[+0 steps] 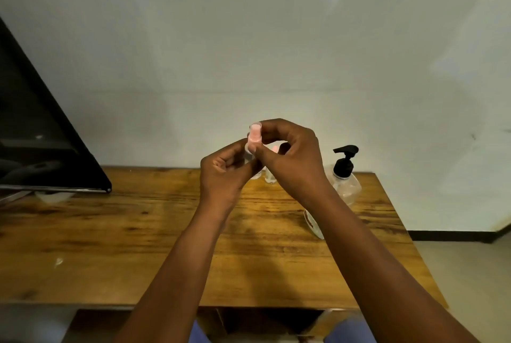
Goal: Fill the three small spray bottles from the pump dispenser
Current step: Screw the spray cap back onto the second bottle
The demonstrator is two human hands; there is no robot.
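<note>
I hold one small clear spray bottle with a pink cap [254, 138] up in the air above the back of the wooden table [138, 232]. My left hand [224, 174] wraps the bottle's body, which it mostly hides. My right hand [293, 154] pinches the pink cap between thumb and fingers. Behind my hands a second small spray bottle [271, 176] stands on the table, partly hidden. Another small bottle's base [255, 175] shows just left of it. The clear pump dispenser with a black pump head [344, 174] stands at the back right.
A dark monitor [41, 135] leans over the table's left rear. A small flat white and brown object [312, 222] lies under my right forearm. The table's right edge drops to the floor [470, 273]. A pale wall rises behind.
</note>
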